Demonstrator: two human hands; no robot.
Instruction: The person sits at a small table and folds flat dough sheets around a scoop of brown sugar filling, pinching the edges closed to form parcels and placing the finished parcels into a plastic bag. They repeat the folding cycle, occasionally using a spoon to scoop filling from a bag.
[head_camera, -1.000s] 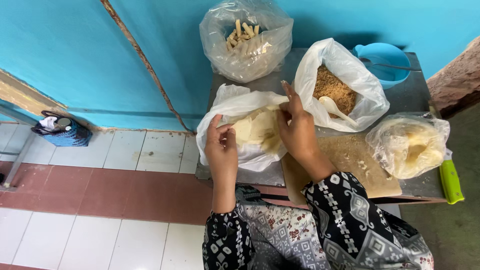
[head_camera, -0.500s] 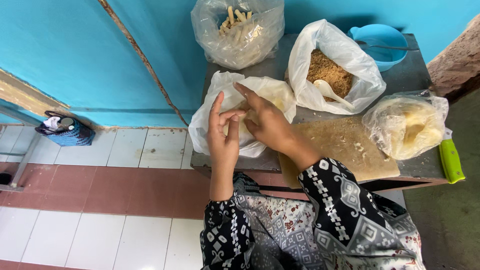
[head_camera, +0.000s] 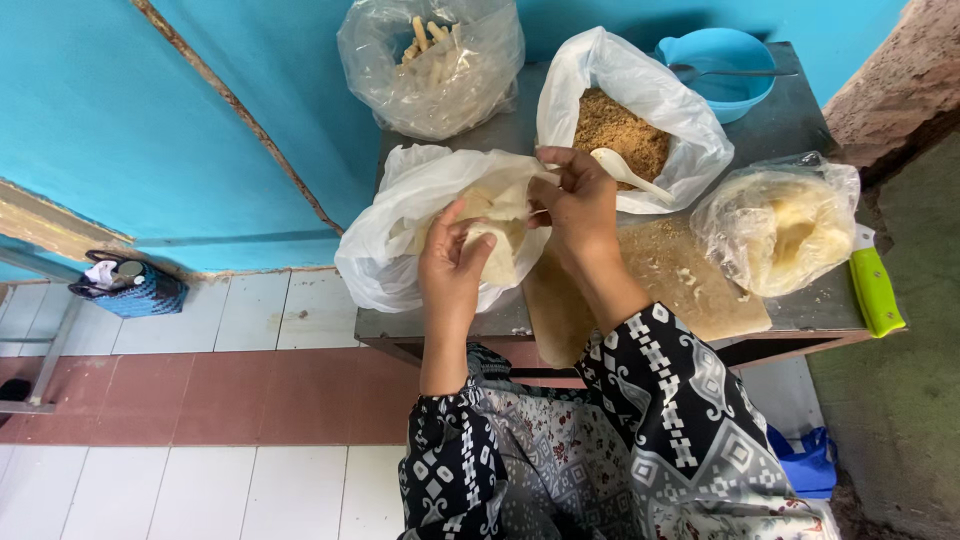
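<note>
The left hand (head_camera: 455, 262) pinched a pale sheet (head_camera: 497, 250) at the bag (head_camera: 400, 230) mouth (right hand (head_camera: 578, 205) just beside, fingers closed on its upper edge).

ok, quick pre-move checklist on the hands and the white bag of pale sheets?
1. Left hand on a pale sheet: ok, fingers touch it at the bag mouth.
2. Right hand at the bag's upper rim: ok; exact grip cannot tell.
3. White bag open: ok.
4. Bag fully on the metal table: not ok, it overhangs the left edge.
5. Cutting board has bare space: ok, though crumbs lie on it.
6. White spoon out of the way: ok, resting in the crumb bag.
</note>
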